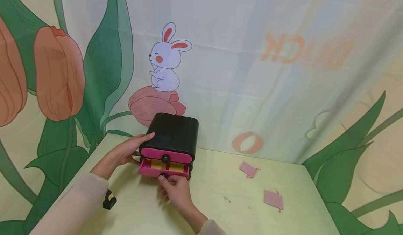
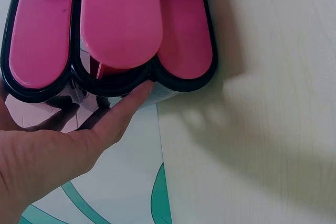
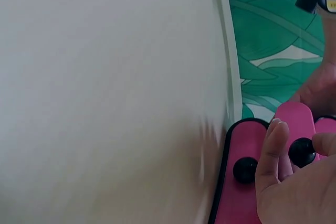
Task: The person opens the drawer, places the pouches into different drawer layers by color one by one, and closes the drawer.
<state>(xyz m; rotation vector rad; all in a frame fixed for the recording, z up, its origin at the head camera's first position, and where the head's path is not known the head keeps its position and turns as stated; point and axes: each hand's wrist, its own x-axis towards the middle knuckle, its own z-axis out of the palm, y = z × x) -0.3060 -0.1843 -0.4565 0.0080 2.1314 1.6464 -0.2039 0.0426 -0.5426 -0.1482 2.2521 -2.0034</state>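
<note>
A small black drawer chest (image 1: 172, 131) with pink drawer fronts stands at the table's back left. Its middle drawer (image 1: 163, 169) is pulled partly out and shows yellow inside. My right hand (image 1: 170, 184) pinches that drawer's black knob (image 1: 163, 175) from the front; in the right wrist view the thumb and a finger (image 3: 273, 145) close around the knob (image 3: 302, 151). My left hand (image 1: 133, 149) rests with straight fingers against the chest's left side; a fingertip (image 2: 137, 94) touches the black casing (image 2: 118, 85) below the pulled-out drawer (image 2: 121, 19).
Two flat pink pouches (image 1: 248, 169) (image 1: 273, 199) lie on the pale table (image 1: 220, 214) to the right. A printed curtain (image 1: 252, 70) hangs close behind the chest. The table's left edge (image 2: 160, 156) runs just beside the chest.
</note>
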